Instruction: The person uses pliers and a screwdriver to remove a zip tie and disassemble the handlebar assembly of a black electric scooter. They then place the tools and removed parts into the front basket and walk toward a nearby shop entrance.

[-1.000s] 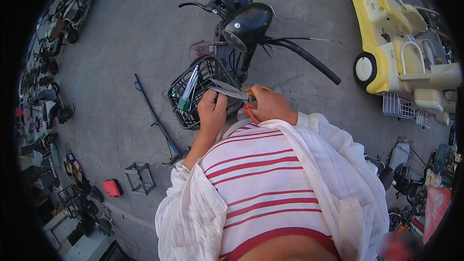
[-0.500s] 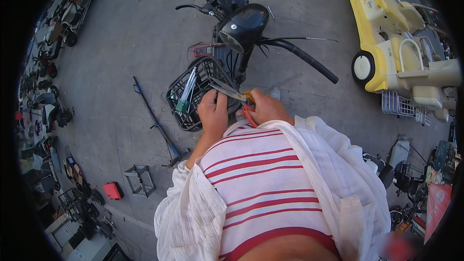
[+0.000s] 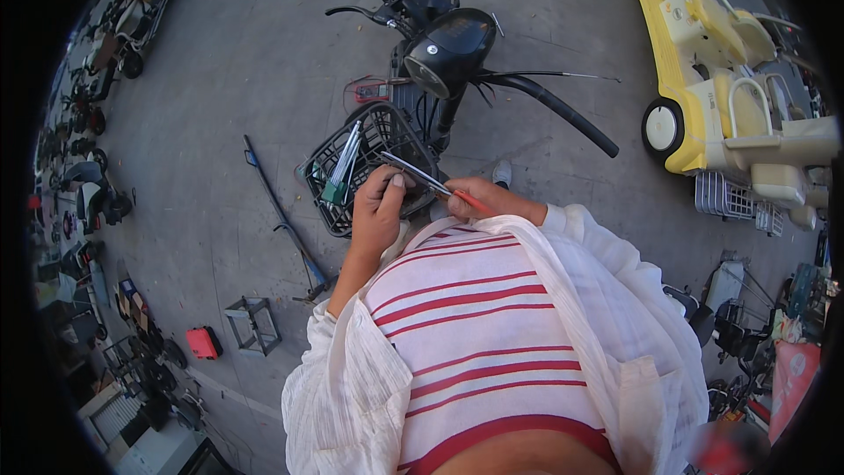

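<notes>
Shears (image 3: pixel 418 173) with a red handle (image 3: pixel 473 202) slant across the middle of the frame, over the right side of the black basket (image 3: pixel 403 126). Going by how things lie, I judge the work to be under way: the tool is up and in use position, its blades beside the left hand (image 3: pixel 378 200). I see no cut-off piece or finished part, so how much is left I cannot tell from my end. The green holder with silver rods (image 3: pixel 334 191) leans in the basket, and the red meter (image 3: pixel 372 92) sits just above the basket in the frame; neither hand touches either one. A thin cable (image 3: pixel 563 74) juts out freely at the upper centre right, away from both hands.

My right hand (image 3: pixel 470 195) comes in from the right, its forearm running low and nearly level, the fingers wrapped round the handle. The blades point to the upper left and show almost edge-on, so their spread is unclear to me. The left forearm climbs steeply from below, wrist bent inward, the fingers curled toward the thumb; whether they pinch something small, I cannot make out.
</notes>
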A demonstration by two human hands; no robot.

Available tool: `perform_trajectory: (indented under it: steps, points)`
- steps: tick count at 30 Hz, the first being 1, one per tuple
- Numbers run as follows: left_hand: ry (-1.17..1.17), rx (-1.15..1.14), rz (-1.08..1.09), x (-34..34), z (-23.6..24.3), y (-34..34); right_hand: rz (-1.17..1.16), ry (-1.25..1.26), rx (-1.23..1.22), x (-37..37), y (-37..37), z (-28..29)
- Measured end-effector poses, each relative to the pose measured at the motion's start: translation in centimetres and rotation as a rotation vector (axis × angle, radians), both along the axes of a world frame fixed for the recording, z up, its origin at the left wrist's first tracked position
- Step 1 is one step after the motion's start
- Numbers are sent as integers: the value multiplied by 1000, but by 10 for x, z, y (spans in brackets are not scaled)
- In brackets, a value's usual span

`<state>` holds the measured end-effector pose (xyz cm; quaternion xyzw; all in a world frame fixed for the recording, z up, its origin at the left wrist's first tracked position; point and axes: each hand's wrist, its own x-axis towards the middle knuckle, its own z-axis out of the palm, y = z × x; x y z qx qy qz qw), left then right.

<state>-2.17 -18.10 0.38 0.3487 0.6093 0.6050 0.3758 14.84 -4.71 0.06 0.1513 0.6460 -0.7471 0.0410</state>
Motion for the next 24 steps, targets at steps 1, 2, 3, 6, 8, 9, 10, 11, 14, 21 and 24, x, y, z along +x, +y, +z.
perform_trajectory:
  steps: [1, 2, 3, 6, 8, 9, 10, 11, 14, 21, 24]
  points:
    - [-7, 19, -3, 0, -1, -1, -6, 26, -70, 0, 0, 2]
    - [-31, 42, -3, 0, -1, -1, -12, 51, -140, 0, 0, 5]
    - [-55, 65, -5, 0, -2, -1, -44, 24, -259, 0, 1, 8]
    - [-136, 94, -6, 2, -3, -1, -133, -44, -523, 5, 7, 17]
    - [-163, 77, -7, 3, -3, -1, -175, -70, -579, 6, 12, 20]
    - [-161, 58, -11, 3, -2, -1, -179, -46, -465, 4, 12, 19]
    - [-161, 48, -18, 3, -2, 0, -184, -22, -351, 1, 11, 16]
    - [-165, 51, 28, 4, -2, 2, -194, -23, -233, -1, 10, 14]
    - [-191, 96, 139, 9, -2, 6, -228, 35, 133, -2, 6, 10]
    - [-277, 145, 188, 3, -6, 6, -197, -10, 228, -2, 4, 9]
    - [-316, 110, 145, 3, -7, 6, -183, -94, 347, -4, 2, 14]
